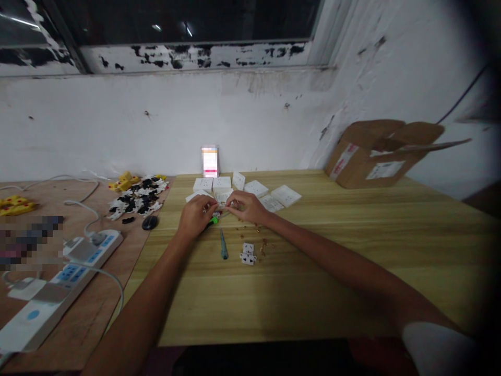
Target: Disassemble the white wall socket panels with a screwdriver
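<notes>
My left hand and my right hand meet over the wooden table, both with closed, pinching fingertips. Whatever small thing lies between them is too small to make out. Around and behind them are several white socket panels, some flat and some tilted. A green and black handle shows just below my left fingers. Nearer to me lies a teal tapered tool, its tip pointing away. To its right sit white socket inserts, with small brass-coloured metal pieces scattered beside them.
A lit phone leans on the wall behind the panels. At right stands an open cardboard box. On the left, a power strip with cables, a black mouse, a black-and-white pile of parts and yellow pieces occupy the brown surface.
</notes>
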A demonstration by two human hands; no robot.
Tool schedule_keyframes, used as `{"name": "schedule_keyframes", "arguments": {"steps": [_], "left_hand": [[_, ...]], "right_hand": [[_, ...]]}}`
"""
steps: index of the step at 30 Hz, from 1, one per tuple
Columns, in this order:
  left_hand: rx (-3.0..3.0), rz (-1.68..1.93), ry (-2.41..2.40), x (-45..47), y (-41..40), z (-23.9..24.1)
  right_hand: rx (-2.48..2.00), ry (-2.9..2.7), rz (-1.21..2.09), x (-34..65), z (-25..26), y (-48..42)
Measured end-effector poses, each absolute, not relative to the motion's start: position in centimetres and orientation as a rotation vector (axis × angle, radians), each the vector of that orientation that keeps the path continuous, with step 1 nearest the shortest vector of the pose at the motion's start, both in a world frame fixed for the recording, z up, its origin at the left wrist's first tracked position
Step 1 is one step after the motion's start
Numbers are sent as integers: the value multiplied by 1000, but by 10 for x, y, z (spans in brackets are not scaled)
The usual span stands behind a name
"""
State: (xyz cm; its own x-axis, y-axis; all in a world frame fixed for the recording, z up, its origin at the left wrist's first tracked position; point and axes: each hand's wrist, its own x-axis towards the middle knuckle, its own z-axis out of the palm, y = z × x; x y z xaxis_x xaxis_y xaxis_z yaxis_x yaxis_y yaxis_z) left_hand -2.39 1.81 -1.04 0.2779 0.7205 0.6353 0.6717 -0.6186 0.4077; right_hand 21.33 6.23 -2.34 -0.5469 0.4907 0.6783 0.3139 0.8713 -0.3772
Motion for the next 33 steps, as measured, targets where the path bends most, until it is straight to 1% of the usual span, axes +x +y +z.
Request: {"name": "schedule_keyframes", "arguments": {"steps": [33], "left_hand": [[2493, 1248, 1374, -25, 16, -8]], "right_hand": [[-599, -2217, 307, 214, -20, 58]]}}
